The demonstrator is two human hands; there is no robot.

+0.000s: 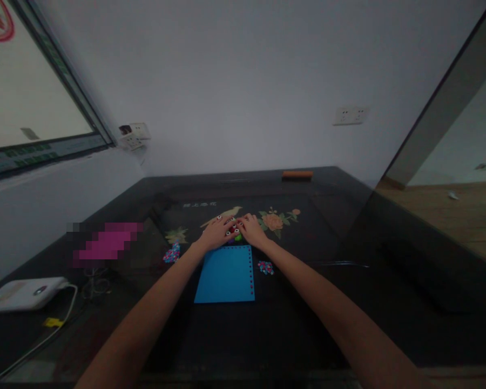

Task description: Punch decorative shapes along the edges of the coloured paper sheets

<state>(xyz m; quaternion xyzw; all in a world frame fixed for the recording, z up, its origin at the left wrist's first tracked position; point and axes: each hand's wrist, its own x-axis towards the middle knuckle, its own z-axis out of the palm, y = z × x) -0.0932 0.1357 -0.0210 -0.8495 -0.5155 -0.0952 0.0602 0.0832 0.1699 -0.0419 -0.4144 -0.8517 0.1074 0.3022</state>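
Observation:
My left hand [217, 234] and my right hand [251, 230] rest at the far edge of a blue sheet [225, 274], fingers spread around a small cluster of colourful pieces [237, 236]. Red, green and purple show among them, with white round spots; their kind is too small to tell. Neither hand visibly grips a piece, though some fingertips are hidden. Dark red dots line the top and right edges of the sheet. A pile of pink and blue bits [172, 253] lies left of the sheet, and a similar pile [265, 267] lies to its right, beside my right forearm.
The dark, glossy table [308, 335] bears a printed bird and flowers. An orange-brown bar [297, 175] lies at its back edge. On the left are a blurred magenta patch [107, 242] and a white device [26, 294] with a cable [71, 305]. A wall stands behind.

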